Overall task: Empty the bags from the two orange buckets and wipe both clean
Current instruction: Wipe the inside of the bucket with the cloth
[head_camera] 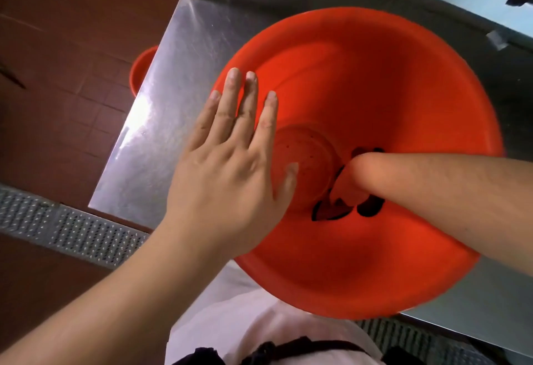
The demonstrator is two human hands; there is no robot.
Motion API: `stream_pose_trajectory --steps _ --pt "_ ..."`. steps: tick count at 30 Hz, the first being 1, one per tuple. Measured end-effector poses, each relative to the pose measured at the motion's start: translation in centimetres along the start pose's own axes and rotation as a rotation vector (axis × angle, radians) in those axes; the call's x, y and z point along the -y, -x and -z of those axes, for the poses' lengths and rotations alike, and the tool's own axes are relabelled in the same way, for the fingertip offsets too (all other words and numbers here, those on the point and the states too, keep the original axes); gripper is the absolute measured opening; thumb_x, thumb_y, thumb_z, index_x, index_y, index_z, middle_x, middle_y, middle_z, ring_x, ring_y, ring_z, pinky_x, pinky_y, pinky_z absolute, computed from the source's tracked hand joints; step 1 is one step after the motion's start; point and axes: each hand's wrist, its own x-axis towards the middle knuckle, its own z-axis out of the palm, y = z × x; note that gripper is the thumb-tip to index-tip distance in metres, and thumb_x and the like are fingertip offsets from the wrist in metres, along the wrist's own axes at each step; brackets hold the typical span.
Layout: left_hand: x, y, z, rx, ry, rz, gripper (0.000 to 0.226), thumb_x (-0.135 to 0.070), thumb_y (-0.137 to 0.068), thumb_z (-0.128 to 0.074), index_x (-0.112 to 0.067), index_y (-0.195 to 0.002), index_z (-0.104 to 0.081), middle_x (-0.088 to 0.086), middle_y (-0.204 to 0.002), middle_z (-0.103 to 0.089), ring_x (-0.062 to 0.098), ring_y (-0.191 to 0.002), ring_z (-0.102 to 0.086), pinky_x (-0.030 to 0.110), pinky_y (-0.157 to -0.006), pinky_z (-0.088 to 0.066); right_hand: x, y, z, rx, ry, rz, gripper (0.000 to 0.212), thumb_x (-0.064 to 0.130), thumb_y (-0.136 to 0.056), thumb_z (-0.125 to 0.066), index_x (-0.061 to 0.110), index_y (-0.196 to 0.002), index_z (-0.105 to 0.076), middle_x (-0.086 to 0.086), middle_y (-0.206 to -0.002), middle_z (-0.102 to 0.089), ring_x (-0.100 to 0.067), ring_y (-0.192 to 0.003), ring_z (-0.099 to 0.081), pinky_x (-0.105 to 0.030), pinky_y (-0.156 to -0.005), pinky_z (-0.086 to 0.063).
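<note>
Now L hand flat on orange bucket rim, R hand inside (grip unclear).

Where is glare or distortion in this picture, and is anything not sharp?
Head view: strong glare on the steel table at its left edge; wide-angle bending stretches the orange bucket and both forearms; the left hand is fairly sharp; the right hand, deep inside the bucket, is soft and partly hidden.

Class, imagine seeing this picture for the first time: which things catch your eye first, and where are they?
A big orange bucket on the steel table fills the middle. The left hand lies flat on its rim, while the right hand reaches deep inside, onto a dark cloth.
</note>
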Motion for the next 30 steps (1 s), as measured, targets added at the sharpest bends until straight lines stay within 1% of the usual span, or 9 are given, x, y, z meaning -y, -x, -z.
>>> stream_pose_trajectory --steps 2,4,9,12,15,21,25,27,30 --pt "0.1 -0.1 -0.1 -0.005 0.001 -0.002 0.079 -0.054 -0.102 -0.043 -0.003 -0.162 -0.032 0.024 -0.17 -0.023 0.035 -0.162 -0.009 0.051 -0.13 -0.015 -0.8 -0.2 0.0 -0.078 -0.009 0.011 0.035 0.016 -0.104 -0.045 0.014 -0.138 -0.055 -0.009 -0.145 -0.052 -0.027 -0.13 -0.052 -0.035 -0.092 -0.045" --pt "0.3 0.0 -0.2 -0.009 -0.002 0.001 0.079 -0.054 -0.102 -0.044 -0.004 -0.162 -0.031 0.024 -0.17 -0.023 0.034 -0.162 -0.009 0.051 -0.13 -0.015 -0.3 -0.1 -0.1 -0.055 -0.32 -0.087 0.047 0.014 -0.105 -0.04 0.01 -0.152 -0.04 -0.011 -0.151 -0.046 -0.028 -0.132 -0.049 -0.036 -0.105 -0.036" --pt "0.8 -0.1 -0.3 0.017 0.006 -0.016 0.079 -0.052 -0.102 -0.043 -0.003 -0.162 -0.031 0.024 -0.17 -0.022 0.034 -0.162 -0.007 0.051 -0.13 -0.015 0.6 0.5 -0.6 0.075 -0.548 -0.216 0.047 0.014 -0.102 -0.044 0.016 -0.15 -0.044 -0.007 -0.149 -0.048 -0.029 -0.127 -0.052 -0.031 -0.088 -0.037" --pt "0.4 -0.2 -0.4 0.034 0.021 -0.039 0.077 -0.051 -0.103 -0.043 -0.001 -0.161 -0.032 0.023 -0.171 -0.018 0.034 -0.162 -0.007 0.052 -0.13 -0.015 0.9 0.5 -1.1 0.098 -0.609 -0.232 0.048 0.012 -0.102 -0.046 0.015 -0.15 -0.044 -0.008 -0.153 -0.044 -0.03 -0.131 -0.05 -0.035 -0.102 -0.042" --pt "-0.1 -0.1 -0.4 0.042 0.018 -0.049 0.077 -0.05 -0.103 -0.043 -0.001 -0.161 -0.032 0.022 -0.172 -0.017 0.034 -0.162 -0.005 0.052 -0.13 -0.014 0.9 0.8 -1.8 0.04 -0.655 -0.223 0.051 0.011 -0.105 -0.043 0.013 -0.155 -0.035 -0.01 -0.159 -0.035 -0.029 -0.141 -0.04 -0.036 -0.111 -0.035" --pt "-0.4 -0.3 0.1 0.071 -0.021 -0.051 0.08 -0.047 -0.098 -0.047 -0.002 -0.162 -0.03 0.02 -0.173 -0.016 0.031 -0.163 -0.004 0.047 -0.132 -0.009 0.6 1.2 -1.6 -0.076 -0.711 -0.223 0.052 0.01 -0.103 -0.043 0.016 -0.154 -0.038 -0.009 -0.152 -0.042 -0.029 -0.128 -0.048 -0.036 -0.09 -0.041" --pt "-0.3 -1.3 0.5 0.079 -0.021 -0.08 0.08 -0.048 -0.097 -0.047 -0.007 -0.163 -0.029 0.015 -0.174 -0.015 0.026 -0.163 -0.005 0.042 -0.132 -0.008 1.0 0.5 -1.7 -0.144 -0.751 -0.179 0.057 0.029 -0.096 -0.062 0.021 -0.149 -0.042 -0.007 -0.136 -0.056 -0.028 -0.11 -0.058 -0.039 -0.088 -0.047" --pt "-0.5 -1.8 0.7 0.085 -0.018 -0.089 0.079 -0.049 -0.098 -0.046 -0.008 -0.164 -0.028 0.013 -0.174 -0.014 0.023 -0.163 -0.005 0.041 -0.132 -0.01 1.6 0.1 -2.0 -0.148 -0.708 -0.167 0.06 0.024 -0.093 -0.064 0.024 -0.148 -0.041 -0.008 -0.131 -0.059 -0.031 -0.109 -0.061 -0.041 -0.084 -0.048" --pt "-0.8 -2.4 0.8 0.067 -0.012 -0.08 0.076 -0.05 -0.1 -0.045 -0.012 -0.164 -0.03 0.01 -0.174 -0.018 0.023 -0.162 -0.012 0.042 -0.128 -0.017 2.0 -0.3 -2.2 -0.19 -0.648 -0.177 0.045 0.012 -0.094 -0.055 0.021 -0.139 -0.051 -0.008 -0.125 -0.061 -0.029 -0.098 -0.058 -0.038 -0.073 -0.04"
